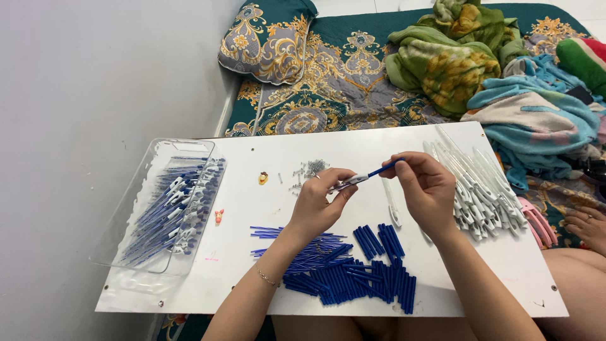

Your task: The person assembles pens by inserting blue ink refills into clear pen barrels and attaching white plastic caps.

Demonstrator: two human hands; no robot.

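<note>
- Head view: the left hand (319, 202) pinches the white end of a pen (365, 177), the right hand (424, 186) grips its blue end, above the white worktop (353, 142).
- Blue tubes (353, 275) lie below the hands, white barrels (483, 189) to the right, and a clear tray (136, 196) of finished pens to the left.

Plain white wall (76, 95) beside a bed (341, 82) with teal-and-gold patterned bedding.

A slim pen (365, 177) (white barrel, blue end piece) is held slantwise above the white board.
</note>
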